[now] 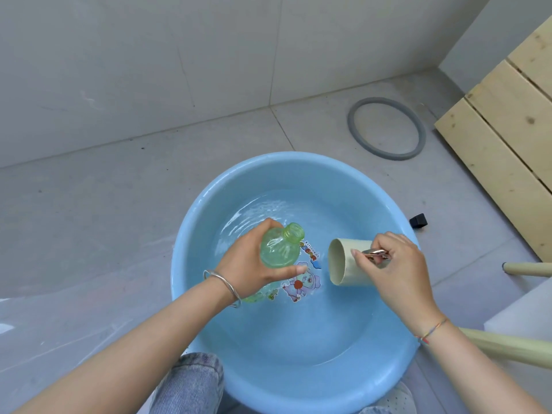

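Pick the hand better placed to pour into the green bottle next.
Probably right: the right hand grips the beige cup, its mouth facing the green bottle, which the left hand holds.

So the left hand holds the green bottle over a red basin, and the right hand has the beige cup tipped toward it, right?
Not quite. The head view shows the basin is light blue, not red. The rest holds: the left hand holds the green bottle over it, and the right hand holds the beige cup tipped toward the bottle.
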`<move>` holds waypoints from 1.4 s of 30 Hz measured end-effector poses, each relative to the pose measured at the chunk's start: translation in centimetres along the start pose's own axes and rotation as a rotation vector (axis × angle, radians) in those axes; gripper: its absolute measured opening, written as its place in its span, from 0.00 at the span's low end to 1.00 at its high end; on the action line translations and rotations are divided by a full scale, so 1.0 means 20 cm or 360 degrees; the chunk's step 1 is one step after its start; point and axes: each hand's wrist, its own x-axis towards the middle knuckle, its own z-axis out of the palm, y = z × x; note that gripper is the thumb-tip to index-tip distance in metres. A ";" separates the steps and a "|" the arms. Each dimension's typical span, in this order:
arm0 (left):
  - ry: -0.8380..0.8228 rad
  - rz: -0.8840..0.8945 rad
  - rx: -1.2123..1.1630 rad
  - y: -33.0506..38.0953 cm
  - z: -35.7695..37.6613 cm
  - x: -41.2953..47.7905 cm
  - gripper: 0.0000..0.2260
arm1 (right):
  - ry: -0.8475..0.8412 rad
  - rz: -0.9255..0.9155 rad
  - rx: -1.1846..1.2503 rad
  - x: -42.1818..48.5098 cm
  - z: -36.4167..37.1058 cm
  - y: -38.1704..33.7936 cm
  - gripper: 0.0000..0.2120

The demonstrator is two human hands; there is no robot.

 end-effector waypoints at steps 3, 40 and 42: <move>-0.0016 -0.0015 0.0015 -0.01 0.00 0.00 0.25 | -0.0051 -0.0037 -0.0044 0.00 0.03 0.01 0.25; -0.0053 0.0015 0.0116 0.04 0.03 -0.01 0.28 | 0.0472 -0.0332 0.0328 0.01 -0.34 -0.42 0.18; -0.0049 0.0017 0.0118 0.04 0.03 -0.01 0.28 | 0.0482 -0.0388 0.0270 0.01 -0.33 -0.43 0.18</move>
